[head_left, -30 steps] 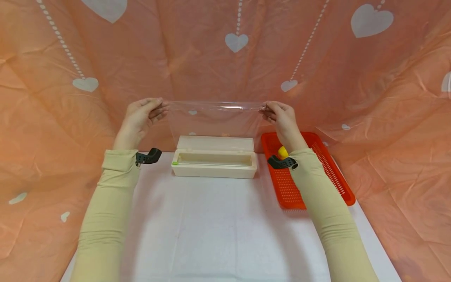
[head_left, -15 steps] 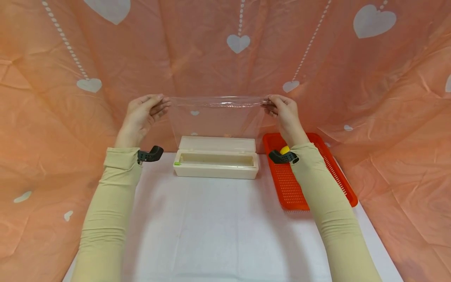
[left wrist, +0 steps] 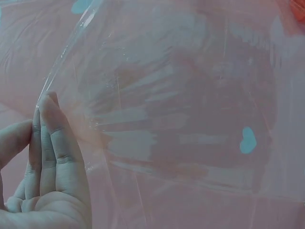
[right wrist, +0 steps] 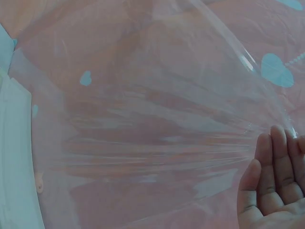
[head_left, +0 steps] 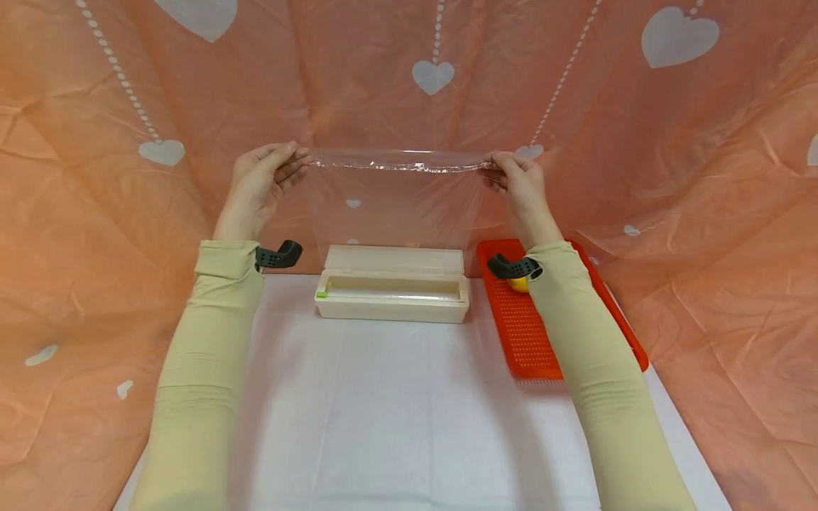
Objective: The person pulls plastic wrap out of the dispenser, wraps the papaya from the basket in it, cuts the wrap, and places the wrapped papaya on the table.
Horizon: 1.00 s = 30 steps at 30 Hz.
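A clear sheet of plastic wrap [head_left: 396,199] stretches between my two hands and runs down to a cream dispenser box [head_left: 391,311] on the table. My left hand [head_left: 260,186] pinches the sheet's upper left corner between thumb and fingers. At the upper right corner my right hand [head_left: 522,191] pinches it the same way. In both wrist views the wrap [left wrist: 181,114] is taut, with creases fanning out from the fingers. The box's lid [head_left: 395,260] stands raised at the back. Inside shows the wrap roll [head_left: 390,292], and a green slider [head_left: 322,294] sits at the front left edge.
An orange-red plastic basket [head_left: 520,348] stands on the right, partly under my right forearm. A yellow object [head_left: 519,284] lies in it, mostly hidden by the wrist camera mount. A white cloth covers the table [head_left: 377,411]. A peach curtain [head_left: 364,78] with hearts hangs behind.
Both hands have risen and moved away from the box, still pinching the wrap. More sheet has come off, and the roll now shows in the box. The box and basket stay put.
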Motion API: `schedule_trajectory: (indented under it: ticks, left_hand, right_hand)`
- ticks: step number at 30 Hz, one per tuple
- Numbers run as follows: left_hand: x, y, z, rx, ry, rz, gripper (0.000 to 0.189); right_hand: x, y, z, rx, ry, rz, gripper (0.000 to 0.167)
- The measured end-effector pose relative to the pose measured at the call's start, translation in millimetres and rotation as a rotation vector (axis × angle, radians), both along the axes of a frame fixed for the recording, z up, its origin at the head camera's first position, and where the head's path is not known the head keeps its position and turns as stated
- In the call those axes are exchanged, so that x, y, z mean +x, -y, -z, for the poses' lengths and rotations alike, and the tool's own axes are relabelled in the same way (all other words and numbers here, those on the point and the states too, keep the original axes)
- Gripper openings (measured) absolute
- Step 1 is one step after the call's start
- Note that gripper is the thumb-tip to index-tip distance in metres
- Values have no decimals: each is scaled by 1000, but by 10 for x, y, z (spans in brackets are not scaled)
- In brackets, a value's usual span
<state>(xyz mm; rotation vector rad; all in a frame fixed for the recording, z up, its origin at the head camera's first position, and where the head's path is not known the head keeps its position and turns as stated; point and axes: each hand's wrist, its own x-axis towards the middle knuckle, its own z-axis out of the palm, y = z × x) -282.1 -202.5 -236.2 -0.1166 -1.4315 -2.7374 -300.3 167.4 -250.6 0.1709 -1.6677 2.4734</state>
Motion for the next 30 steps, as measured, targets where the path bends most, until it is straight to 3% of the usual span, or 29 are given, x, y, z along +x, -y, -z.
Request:
schedule_trajectory:
  ticks: [5,13,19,25,30]
  left_hand:
    - [13,7,0,-22,28,-19,27]
    - [200,43,121,-79,50,21,22]
    - [501,64,290,-80,14,59,16]
    - [877,203,467,-26,-83,169,12]
    - [1211,326,743,-155,-134,249,26]
  right_hand:
    - [26,5,23,6,-12,-1,17]
    - [228,-32,165,35,-26,-12,20]
    - [587,-28,269,-2,-13,-19,20]
    - [1082,24,409,16,-27,-5,18]
    - [1493,63,629,76,-27,45,19]
